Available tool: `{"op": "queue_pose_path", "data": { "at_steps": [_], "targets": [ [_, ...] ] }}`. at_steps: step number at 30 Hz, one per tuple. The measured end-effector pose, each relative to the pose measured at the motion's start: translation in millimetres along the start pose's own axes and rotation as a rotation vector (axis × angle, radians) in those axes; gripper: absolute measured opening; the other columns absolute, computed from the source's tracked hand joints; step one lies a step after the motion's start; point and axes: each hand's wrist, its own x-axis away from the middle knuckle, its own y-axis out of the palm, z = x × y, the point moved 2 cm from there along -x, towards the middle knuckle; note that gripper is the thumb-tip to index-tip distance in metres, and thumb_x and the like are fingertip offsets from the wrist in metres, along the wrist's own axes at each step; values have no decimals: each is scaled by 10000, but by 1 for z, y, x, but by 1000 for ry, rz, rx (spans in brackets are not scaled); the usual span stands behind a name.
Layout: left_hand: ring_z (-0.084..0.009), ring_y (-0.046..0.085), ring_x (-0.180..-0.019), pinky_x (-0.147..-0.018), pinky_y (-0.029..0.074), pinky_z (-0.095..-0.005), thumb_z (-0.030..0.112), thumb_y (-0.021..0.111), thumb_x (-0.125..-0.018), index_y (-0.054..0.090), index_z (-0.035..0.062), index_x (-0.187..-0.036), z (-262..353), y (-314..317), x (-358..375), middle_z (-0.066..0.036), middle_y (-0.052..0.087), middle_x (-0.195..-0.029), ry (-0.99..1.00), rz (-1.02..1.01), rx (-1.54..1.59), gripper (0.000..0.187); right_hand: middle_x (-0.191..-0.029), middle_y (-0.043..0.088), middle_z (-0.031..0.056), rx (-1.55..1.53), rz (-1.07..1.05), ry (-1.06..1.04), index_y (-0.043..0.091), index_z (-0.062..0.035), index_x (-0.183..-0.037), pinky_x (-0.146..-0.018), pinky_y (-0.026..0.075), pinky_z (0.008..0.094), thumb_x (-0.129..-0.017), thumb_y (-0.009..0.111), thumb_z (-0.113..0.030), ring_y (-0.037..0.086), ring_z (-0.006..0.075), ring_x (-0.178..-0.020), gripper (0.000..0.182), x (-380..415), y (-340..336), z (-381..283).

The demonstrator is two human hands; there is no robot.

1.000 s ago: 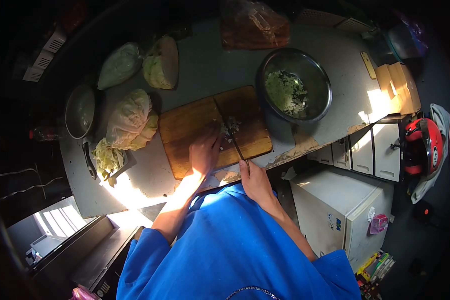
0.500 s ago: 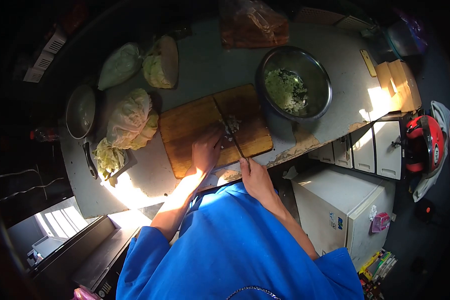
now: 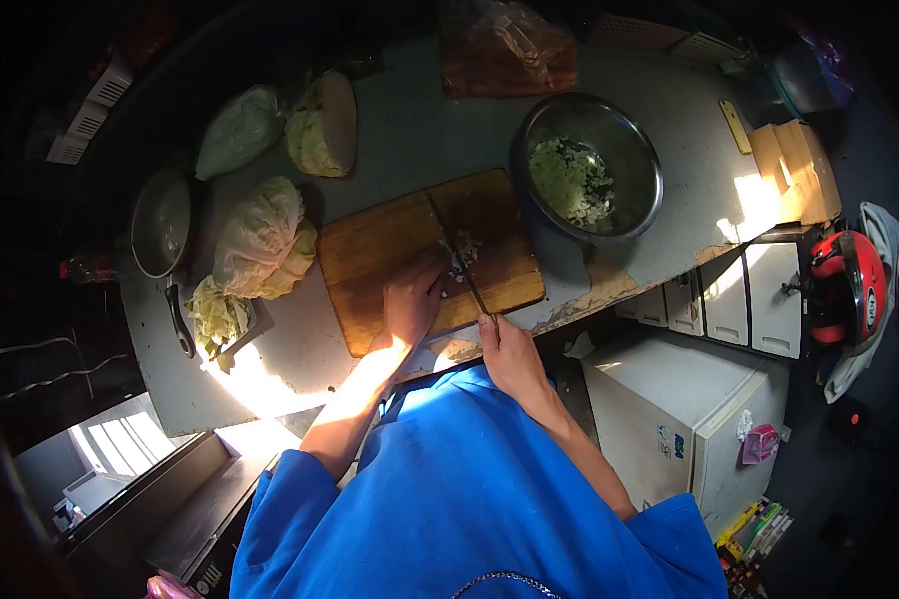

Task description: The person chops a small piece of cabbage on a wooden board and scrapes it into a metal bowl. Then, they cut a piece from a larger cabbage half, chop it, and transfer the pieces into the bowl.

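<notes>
My right hand [image 3: 514,357] is wrapped round the handle of a knife [image 3: 477,292]. The blade lies across the wooden cutting board [image 3: 365,250], pointing away from me. Small pale bits of chopped cabbage [image 3: 465,246] sit on the board at both sides of the blade. My left hand [image 3: 412,301] rests on the board left of the knife, its fingers bent together toward the blade. Shadow covers the fingertips, so what they hold is not clear. A steel bowl [image 3: 641,190] with chopped cabbage [image 3: 572,183] inside stands to the right beyond the board.
Left of the board lie a partly peeled cabbage [image 3: 260,235], loose leaves [image 3: 218,317] and a frying pan [image 3: 161,225]. Farther back are a cut cabbage [image 3: 322,125] and a bagged one [image 3: 240,132]. A phone [image 3: 735,126] and cardboard box [image 3: 797,170] are at right.
Almost nothing differs. Both hands and the knife keep practically the same place on the board.
</notes>
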Motion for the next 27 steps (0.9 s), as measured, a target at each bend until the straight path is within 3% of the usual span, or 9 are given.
{"op": "queue_pose_path", "data": {
  "at_steps": [3,10,14,16,18,21,27],
  "targets": [
    [-353,728,-946,-787,595,-389,40,744,-842,769,49,-1030,1,0,-2,-143,752,-1064,-5,46,27,190,-862,682,309,-7,12,-6,624,4,-1027,-785,479,616,-1071,468,-345,619,556,-899,385,1,-1,-1],
    [-354,711,-1022,-841,600,-412,14,703,-840,752,63,-1074,4,-4,-3,-142,731,-1148,4,2,18,244,-894,667,311,124,-14,28,610,14,-1025,-776,475,586,-1077,464,-316,602,548,-941,365,-4,5,4],
    [-360,708,-1010,-828,597,-417,13,705,-840,747,61,-1078,2,-2,-4,-150,729,-1135,-1,-2,29,247,-899,671,308,58,0,17,615,10,-1029,-782,480,581,-1077,461,-315,602,548,-949,363,-2,3,5],
    [-363,707,-1006,-825,596,-418,12,706,-838,747,60,-1080,2,-2,-1,-152,729,-1131,-31,-25,23,250,-879,682,316,10,4,1,623,3,-1032,-808,478,620,-1071,467,-347,617,560,-912,385,1,1,1],
    [-354,731,-915,-769,592,-391,41,736,-851,771,56,-1028,3,-2,-3,-151,748,-1051,-23,23,20,180,-880,682,314,24,6,0,622,3,-1029,-807,478,620,-1072,465,-349,618,559,-914,387,0,2,3],
    [-357,731,-903,-760,592,-390,40,738,-853,769,52,-1028,5,-5,-6,-154,750,-1034,29,66,46,178,-897,678,308,58,-19,11,619,2,-1042,-794,481,595,-1075,462,-332,609,551,-942,371,-4,3,3],
    [-365,711,-1013,-840,595,-398,44,710,-878,756,59,-1110,2,-7,-5,-158,732,-1140,-32,-31,71,236,-886,669,295,83,9,0,613,3,-1044,-765,484,563,-1080,462,-321,603,539,-954,359,-4,1,8]
  ]
}}
